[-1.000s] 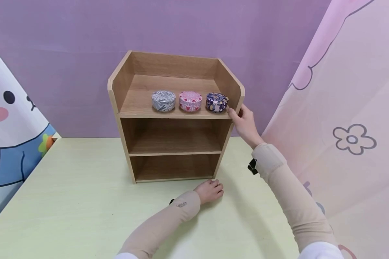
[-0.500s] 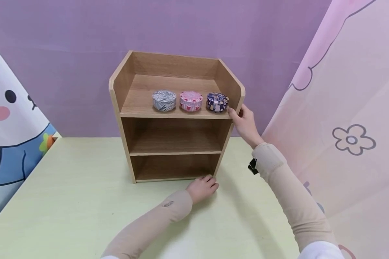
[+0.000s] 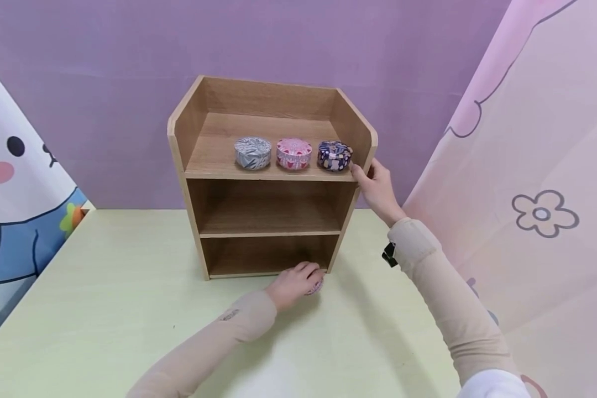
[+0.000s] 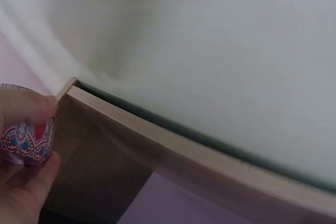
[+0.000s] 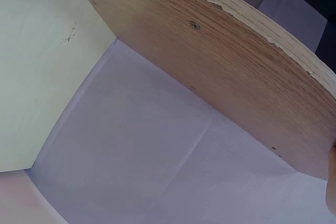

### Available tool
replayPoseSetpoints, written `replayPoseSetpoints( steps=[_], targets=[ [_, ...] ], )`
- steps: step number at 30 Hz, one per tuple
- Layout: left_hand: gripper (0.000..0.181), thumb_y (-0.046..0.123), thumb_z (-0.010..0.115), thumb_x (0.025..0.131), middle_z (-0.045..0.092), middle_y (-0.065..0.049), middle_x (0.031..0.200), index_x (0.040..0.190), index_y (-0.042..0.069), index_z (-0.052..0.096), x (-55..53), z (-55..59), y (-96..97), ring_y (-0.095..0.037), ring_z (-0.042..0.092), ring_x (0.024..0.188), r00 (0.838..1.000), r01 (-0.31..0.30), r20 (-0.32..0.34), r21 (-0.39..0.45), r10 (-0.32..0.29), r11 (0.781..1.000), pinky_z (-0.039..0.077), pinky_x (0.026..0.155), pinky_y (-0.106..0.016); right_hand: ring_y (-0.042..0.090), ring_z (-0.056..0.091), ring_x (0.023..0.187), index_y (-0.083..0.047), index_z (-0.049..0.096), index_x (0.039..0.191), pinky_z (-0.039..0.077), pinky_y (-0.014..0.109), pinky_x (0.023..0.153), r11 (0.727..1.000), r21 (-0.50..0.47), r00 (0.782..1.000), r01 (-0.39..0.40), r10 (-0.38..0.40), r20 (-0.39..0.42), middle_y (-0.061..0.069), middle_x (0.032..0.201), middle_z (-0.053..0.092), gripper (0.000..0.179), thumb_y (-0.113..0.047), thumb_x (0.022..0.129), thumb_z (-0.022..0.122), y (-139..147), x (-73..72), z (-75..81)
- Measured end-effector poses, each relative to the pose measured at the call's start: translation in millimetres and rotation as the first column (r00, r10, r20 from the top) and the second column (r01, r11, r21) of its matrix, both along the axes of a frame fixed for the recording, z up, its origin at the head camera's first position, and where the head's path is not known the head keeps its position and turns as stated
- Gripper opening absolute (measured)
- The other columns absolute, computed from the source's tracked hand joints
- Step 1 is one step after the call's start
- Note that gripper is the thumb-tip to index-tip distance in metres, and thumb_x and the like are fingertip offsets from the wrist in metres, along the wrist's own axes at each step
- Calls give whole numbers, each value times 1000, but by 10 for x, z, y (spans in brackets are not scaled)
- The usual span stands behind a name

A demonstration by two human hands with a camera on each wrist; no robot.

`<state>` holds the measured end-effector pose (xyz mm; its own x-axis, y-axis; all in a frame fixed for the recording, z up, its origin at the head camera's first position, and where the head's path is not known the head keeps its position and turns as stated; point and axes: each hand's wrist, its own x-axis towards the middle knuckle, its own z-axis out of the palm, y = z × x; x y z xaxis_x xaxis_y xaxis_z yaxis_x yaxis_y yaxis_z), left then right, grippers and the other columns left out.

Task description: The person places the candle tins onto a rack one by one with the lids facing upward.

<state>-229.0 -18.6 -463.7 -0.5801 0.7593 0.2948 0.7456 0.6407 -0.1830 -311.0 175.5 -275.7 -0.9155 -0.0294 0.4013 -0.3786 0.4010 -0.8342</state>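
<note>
My left hand [image 3: 294, 283] pinches a small round tin [image 4: 26, 142] with a red, white and blue pattern, at the front of the wooden shelf's [image 3: 270, 234] bottom compartment. Fingers cover most of this tin in the head view. My right hand [image 3: 379, 190] grips the front edge of the shelf's right side panel, level with the top board. On that board, three round tins stand in a row: a grey leaf-patterned tin [image 3: 252, 153], a pink tin [image 3: 294, 154] and a dark blue floral tin [image 3: 334, 156]. The blue one is nearest my right thumb.
The shelf stands upright on a pale green table [image 3: 129, 309], in front of a purple backdrop [image 3: 278, 38]. A pink printed curtain [image 3: 477, 182] closes the right side, and a cartoon-printed curtain [image 3: 25, 188] the left.
My left hand has moved leftward along the shelf's bottom front edge, and the tin in its fingers has come into sight. The right hand stays on the side panel.
</note>
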Motion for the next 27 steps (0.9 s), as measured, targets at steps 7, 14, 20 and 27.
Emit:
replayPoseSetpoints(
  steps=[7, 14, 20, 27],
  targets=[
    [64, 3, 73, 72, 44, -5, 126, 128, 12, 44, 93, 128, -102, -23, 50, 114, 955, -66, 298, 258, -14, 964, 51, 85, -32, 11, 58, 90, -8, 52, 124, 49, 24, 77, 1000, 5, 1000, -11, 11, 3, 17, 110, 61, 39, -29, 91, 50, -3, 11, 0],
    [67, -2, 69, 73, 45, 0, 128, 131, 15, 41, 120, 164, -111, -19, 51, 113, 837, -265, 546, 421, -9, 867, 47, 92, -31, 11, 59, 90, -9, 52, 123, 50, 24, 76, 1000, 9, 1000, -4, 4, -3, 15, 109, 62, 38, -30, 91, 50, -2, 23, 11],
    [68, -2, 70, 69, 47, -2, 125, 130, 14, 42, 125, 166, -137, -19, 52, 106, 736, -390, 671, 528, -89, 755, 49, 85, -30, 13, 59, 94, -9, 51, 124, 50, 27, 80, 1000, 16, 1000, -5, 5, 4, 15, 111, 61, 39, -30, 91, 49, 2, 18, 4],
    [74, -3, 72, 63, 48, -7, 123, 129, 12, 42, 130, 157, -209, -21, 51, 102, 673, -474, 722, 589, -162, 655, 49, 80, -31, 13, 58, 93, -8, 52, 123, 49, 25, 79, 1000, 17, 1000, 0, 0, 2, 15, 110, 61, 38, -30, 91, 49, -7, 13, 0]
  ],
)
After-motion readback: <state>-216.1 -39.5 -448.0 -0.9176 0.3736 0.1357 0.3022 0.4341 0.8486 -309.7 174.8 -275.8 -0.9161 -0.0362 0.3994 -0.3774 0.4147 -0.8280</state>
